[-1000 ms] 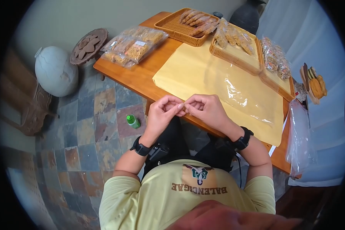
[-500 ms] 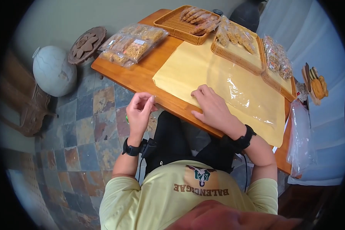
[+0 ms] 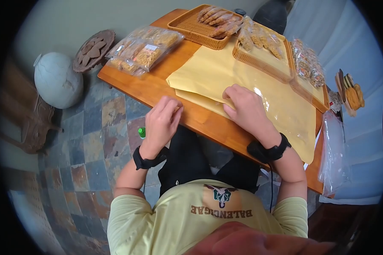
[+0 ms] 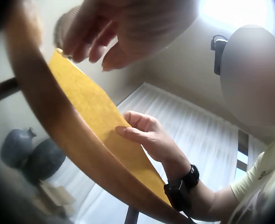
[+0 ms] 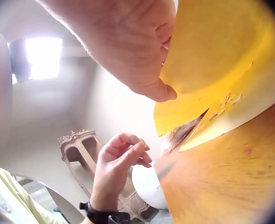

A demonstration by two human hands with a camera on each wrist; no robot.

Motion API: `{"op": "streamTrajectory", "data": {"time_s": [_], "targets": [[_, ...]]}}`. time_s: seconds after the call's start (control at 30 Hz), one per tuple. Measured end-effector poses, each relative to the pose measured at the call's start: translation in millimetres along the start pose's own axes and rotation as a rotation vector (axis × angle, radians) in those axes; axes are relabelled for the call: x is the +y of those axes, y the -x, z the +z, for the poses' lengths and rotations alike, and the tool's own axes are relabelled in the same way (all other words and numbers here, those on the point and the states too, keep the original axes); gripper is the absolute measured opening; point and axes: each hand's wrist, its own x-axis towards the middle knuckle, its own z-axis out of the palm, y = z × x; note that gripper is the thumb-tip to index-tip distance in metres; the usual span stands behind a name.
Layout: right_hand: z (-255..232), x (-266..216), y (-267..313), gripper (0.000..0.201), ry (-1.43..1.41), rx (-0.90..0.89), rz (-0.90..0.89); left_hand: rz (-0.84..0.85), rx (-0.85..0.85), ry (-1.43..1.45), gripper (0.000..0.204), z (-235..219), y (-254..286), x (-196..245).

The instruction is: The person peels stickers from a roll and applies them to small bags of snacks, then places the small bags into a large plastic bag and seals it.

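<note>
My right hand point(image 3: 249, 108) pinches the near edge of the upper yellow paper point(image 3: 200, 70), which stands lifted off the sheet beneath. In the right wrist view, the thumb of my right hand point(image 5: 123, 46) lies against the paper point(image 5: 207, 42); its fingertips are mostly hidden. My left hand point(image 3: 161, 121), loosely curled and seemingly empty, hangs by the table's front edge, left of the paper's corner. The left wrist view has this hand point(image 4: 132, 28) near the top, close to the paper point(image 4: 93, 95). A clear plastic bag point(image 3: 281, 102) lies on the paper.
Bagged snacks point(image 3: 147, 49) lie at the table's point(image 3: 134, 87) left end. Along the back stand wicker baskets point(image 3: 191, 32) with more bags. Clear plastic bags point(image 3: 334, 148) hang at the right edge. A green bottle point(image 3: 142, 132) stands on the floor. Small bits point(image 5: 226, 100) show on the paper.
My hands have parted from each other. My right hand has moved to the paper's near edge and raised it; my left hand has moved left, then turned over with its fingers lower.
</note>
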Motion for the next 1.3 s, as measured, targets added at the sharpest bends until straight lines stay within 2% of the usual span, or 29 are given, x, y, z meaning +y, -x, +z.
{"op": "streamTrajectory", "data": {"time_s": [0.03, 0.1, 0.2, 0.4, 0.43, 0.47, 0.53, 0.67, 0.73, 0.9, 0.97, 1.03, 1.07, 1.13, 1.17, 1.2, 1.27, 1.3], "targets": [[-2.0, 2.5, -0.2, 0.016, 0.001, 0.006, 0.004, 0.007, -0.002, 0.0, 0.011, -0.1, -6.0, 0.6], [-4.6, 6.6, 0.9, 0.012, -0.104, 0.037, 0.091, 0.104, -0.171, -0.088, 0.012, -0.4, -17.6, 2.5], [-10.6, 13.0, 0.7, 0.011, -0.138, 0.046, 0.127, 0.203, -0.26, -0.232, 0.009, 11.2, -38.1, -2.7], [-10.4, 23.6, 7.3, 0.012, -0.207, 0.104, 0.114, 0.253, -0.465, -0.512, 0.007, 36.9, -63.4, -43.2], [-10.9, 25.0, 8.2, 0.012, -0.213, 0.109, 0.124, 0.324, -0.386, -0.529, 0.007, 39.9, -67.6, -43.9], [-12.7, 25.6, 8.4, 0.011, -0.202, 0.08, 0.143, 0.331, -0.395, -0.531, 0.007, 42.7, -69.8, -45.0], [-15.2, 25.3, 8.6, 0.011, -0.198, 0.052, 0.167, 0.578, -0.241, -0.505, 0.009, 47.1, -70.5, -48.3], [-16.0, 26.5, 8.2, 0.01, -0.217, 0.072, 0.163, 0.539, -0.342, -0.539, 0.011, 50.5, -64.4, -49.0], [-15.2, 27.1, 8.6, 0.009, -0.232, 0.101, 0.151, 0.31, -0.539, -0.473, 0.011, 46.1, -63.0, -45.4], [-14.1, 28.4, 9.1, 0.01, -0.232, 0.053, 0.152, 0.28, -0.5, -0.338, 0.007, 37.8, -57.5, -42.3], [-13.6, 26.9, 10.1, 0.013, -0.219, 0.088, 0.132, 0.283, -0.478, -0.276, 0.007, 34.2, -55.2, -41.6], [-15.3, 23.5, 10.9, 0.016, -0.204, 0.127, 0.11, 0.031, -0.406, -0.098, 0.01, 27.4, -52.9, -35.1], [-16.6, 20.5, 11.0, 0.018, -0.216, 0.166, 0.04, 0.033, -0.402, -0.099, 0.01, 23.7, -51.3, -29.8], [-14.4, 17.5, 8.9, 0.021, -0.228, 0.201, -0.039, -0.569, -0.452, 0.528, 0.016, 17.0, -46.0, -17.8], [-9.4, 18.3, 7.9, 0.022, -0.2, 0.219, -0.121, -0.617, -0.495, 0.746, 0.017, 17.0, -41.4, -18.4], [-5.5, 18.1, 6.5, 0.023, -0.173, 0.237, -0.201, -0.619, -0.486, 0.745, 0.017, 18.7, -36.9, -15.1], [-1.9, 11.9, 8.1, 0.022, -0.141, 0.199, -0.214, -0.681, -0.545, 1.151, 0.022, 27.0, -30.0, -5.2], [-1.5, 8.7, 10.6, 0.02, -0.106, 0.164, -0.219, -0.631, -0.588, 1.18, 0.026, 31.5, -28.8, -4.6]]}}
